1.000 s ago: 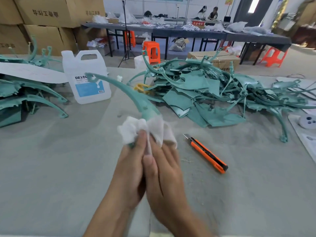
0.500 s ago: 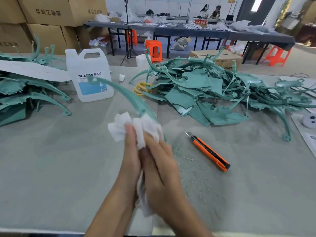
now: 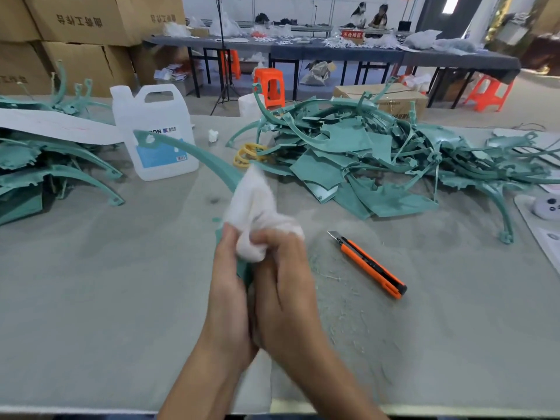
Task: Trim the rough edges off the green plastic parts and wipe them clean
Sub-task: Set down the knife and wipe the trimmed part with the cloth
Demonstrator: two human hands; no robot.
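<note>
A long curved green plastic part point(image 3: 194, 153) arcs from near the jug down to my hands at the table's middle. My left hand point(image 3: 228, 286) grips its lower end. My right hand point(image 3: 285, 283) holds a white cloth point(image 3: 257, 204) bunched round the part, just above my left hand. The cloth hides the part's middle stretch. An orange utility knife point(image 3: 371, 266), blade tip out, lies on the table right of my hands.
A white plastic jug point(image 3: 157, 116) stands at the back left. A large heap of green parts point(image 3: 363, 159) fills the back right, another pile point(image 3: 45, 165) the left edge. A yellow coil point(image 3: 247, 154) lies by the heap. Green shavings point(image 3: 339, 304) litter the grey table point(image 3: 106, 298).
The cloth in my right hand has slid along the green part while my left hand kept hold of its lower end. The part's far tip now sits lower against the jug.
</note>
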